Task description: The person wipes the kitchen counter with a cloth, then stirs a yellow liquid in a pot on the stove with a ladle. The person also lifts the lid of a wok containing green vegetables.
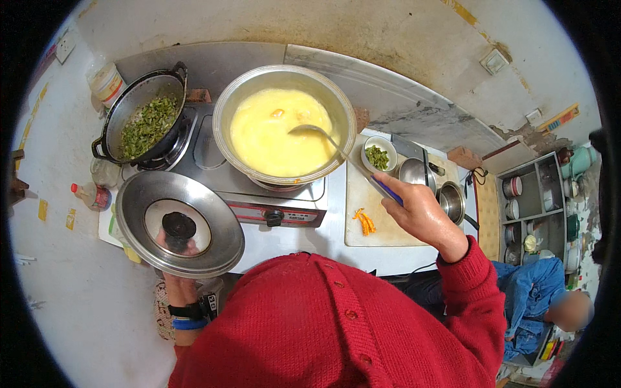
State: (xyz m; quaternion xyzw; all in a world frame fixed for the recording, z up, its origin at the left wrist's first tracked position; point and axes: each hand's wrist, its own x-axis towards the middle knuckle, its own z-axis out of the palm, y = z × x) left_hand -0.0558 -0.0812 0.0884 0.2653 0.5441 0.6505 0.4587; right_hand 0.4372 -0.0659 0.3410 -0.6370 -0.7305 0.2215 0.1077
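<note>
My right hand (424,211) grips the blue handle of a metal ladle (313,130), whose bowl rests at the surface of yellow liquid (271,145) in a large metal pot (225,111) on the gas stove (318,206). Orange pieces float in the liquid. My left hand (179,242), partly hidden beneath and seen through the glass centre, holds a metal-rimmed lid (131,213) by its black knob, left of the pot. A white bowl of chopped green vegetable (377,157) and orange strips (365,222) lie on a cutting board (383,237) near my right hand.
A black wok (109,140) with chopped greens stands on the left burner. A cleaver (410,148), metal bowl (412,169) and small saucepan (451,201) are at the right. A red-capped bottle (92,195) stands left. A person in denim (529,286) sits at the lower right beside shelves (531,218).
</note>
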